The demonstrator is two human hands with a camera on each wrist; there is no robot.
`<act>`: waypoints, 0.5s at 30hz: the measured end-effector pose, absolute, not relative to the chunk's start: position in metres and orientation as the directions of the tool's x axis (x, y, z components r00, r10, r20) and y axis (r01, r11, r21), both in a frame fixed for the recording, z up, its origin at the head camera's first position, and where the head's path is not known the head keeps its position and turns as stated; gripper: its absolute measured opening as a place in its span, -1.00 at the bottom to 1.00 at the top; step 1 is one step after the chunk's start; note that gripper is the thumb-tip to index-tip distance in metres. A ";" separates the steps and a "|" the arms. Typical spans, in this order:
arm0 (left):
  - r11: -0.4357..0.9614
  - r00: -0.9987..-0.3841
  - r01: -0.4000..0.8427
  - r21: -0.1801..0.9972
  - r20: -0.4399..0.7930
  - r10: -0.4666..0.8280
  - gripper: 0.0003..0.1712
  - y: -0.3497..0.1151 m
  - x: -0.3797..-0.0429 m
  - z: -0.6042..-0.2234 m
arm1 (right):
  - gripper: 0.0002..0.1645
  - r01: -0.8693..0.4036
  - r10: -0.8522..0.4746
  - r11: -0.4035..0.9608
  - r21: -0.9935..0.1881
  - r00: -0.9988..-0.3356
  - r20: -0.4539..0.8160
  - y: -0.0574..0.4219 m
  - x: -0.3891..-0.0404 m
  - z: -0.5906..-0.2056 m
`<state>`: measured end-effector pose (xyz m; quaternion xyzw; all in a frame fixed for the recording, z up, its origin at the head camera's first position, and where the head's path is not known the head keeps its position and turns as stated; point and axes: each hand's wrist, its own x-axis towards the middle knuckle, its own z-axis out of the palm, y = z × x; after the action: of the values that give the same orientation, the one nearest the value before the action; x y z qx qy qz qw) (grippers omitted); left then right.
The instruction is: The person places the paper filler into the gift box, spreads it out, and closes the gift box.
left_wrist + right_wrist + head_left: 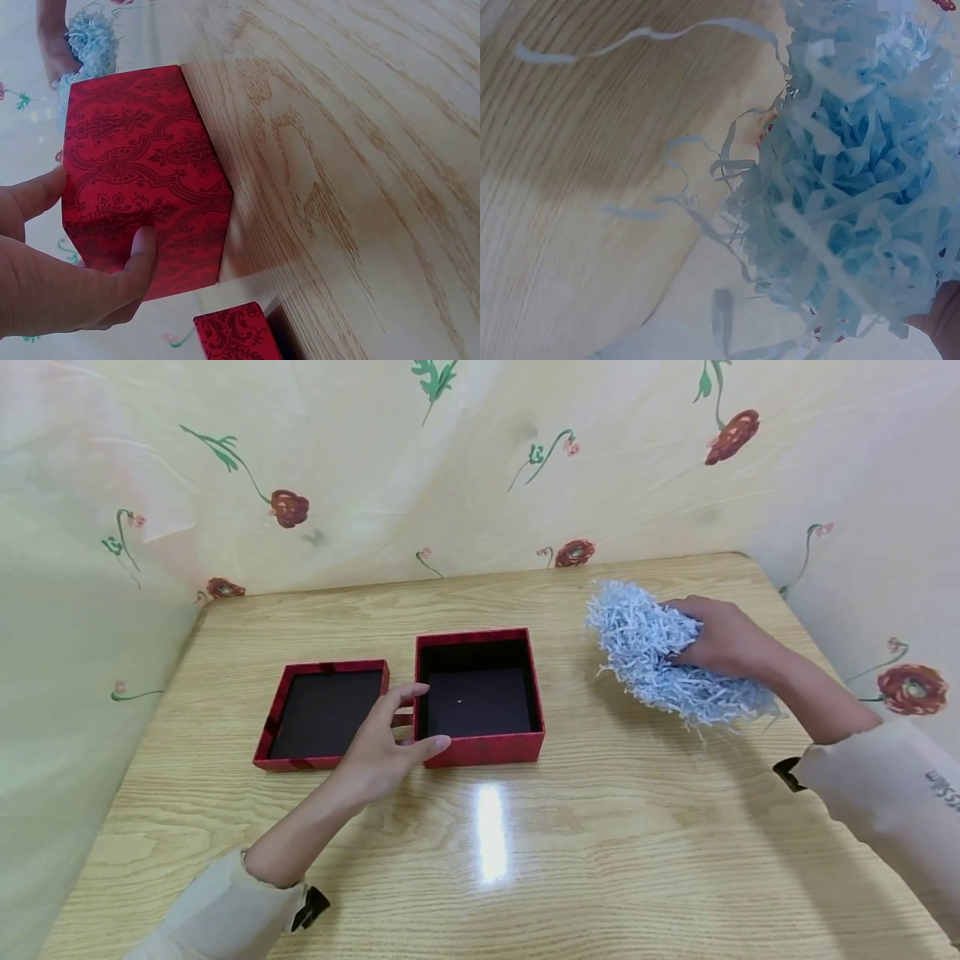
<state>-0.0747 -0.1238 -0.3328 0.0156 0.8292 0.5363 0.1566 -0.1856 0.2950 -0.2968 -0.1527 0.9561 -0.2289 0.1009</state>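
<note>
A red patterned box (480,750) stands on the table, its black inside facing up with a small pale speck on the floor. My left hand (381,752) holds its near-left corner, thumb at the front wall and fingers along the left side. The left wrist view shows the fingers against the damask-patterned red walls (142,150). To the right, my right hand (723,635) grips a big tangle of pale blue shredded paper (645,643), held above the table. Loose strips hang from the shredded paper (840,180) in the right wrist view, which hides most of that hand.
Left of the box lies a shallow red lid (326,714), black inside face up. Its corner (238,334) shows low in the left wrist view. The wood-grain table (600,860) meets a floral cloth (360,468) at the back and sides.
</note>
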 end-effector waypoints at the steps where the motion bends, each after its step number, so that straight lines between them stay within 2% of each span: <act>1: 0.424 -0.951 -0.141 0.895 -0.242 0.194 -0.18 -0.124 -0.074 -0.333 | -0.18 -0.245 -0.338 0.850 -0.467 -0.933 -0.124 0.295 -0.185 -0.296; 15: 0.426 -0.952 -0.133 0.895 -0.235 0.197 -0.19 -0.125 -0.072 -0.337 | -0.15 -0.264 -0.330 0.862 -0.433 -0.940 -0.084 0.294 -0.183 -0.283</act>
<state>-0.0719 -0.1255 -0.3371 0.0191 0.8302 0.5355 0.1539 -0.1825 0.2936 -0.2827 -0.1542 0.9618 -0.2124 0.0778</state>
